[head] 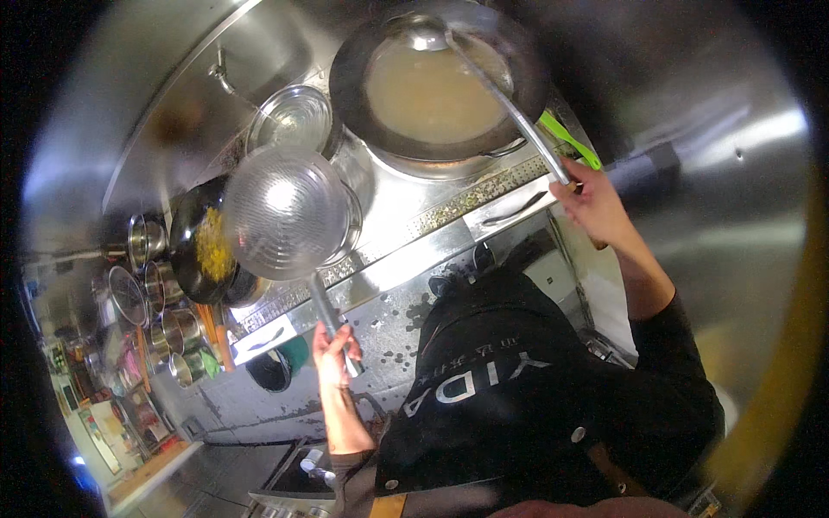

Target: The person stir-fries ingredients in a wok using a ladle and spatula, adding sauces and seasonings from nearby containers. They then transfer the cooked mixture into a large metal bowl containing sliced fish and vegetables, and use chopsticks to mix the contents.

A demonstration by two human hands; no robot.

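My right hand (592,197) grips the handle of a metal ladle (511,107). The ladle's bowl rests at the far side of a large dark wok (353,90), by the rim. Cloudy pale liquid (434,97) fills the wok's bottom. In my left hand (335,353) is the handle of a round perforated metal strainer (285,213), held above the stove left of the wok. Beneath the strainer a metal pot (353,223) is partly covered. Yellow food (214,246) lies in a second black wok (188,259), whose right side the strainer hides.
Behind the strainer stands a round metal pot of liquid (291,120), near a wall faucet (221,74). A green-handled utensil (570,139) lies right of the large wok. Several metal containers (171,330) are at the left. A perforated drain strip (447,210) edges the stove.
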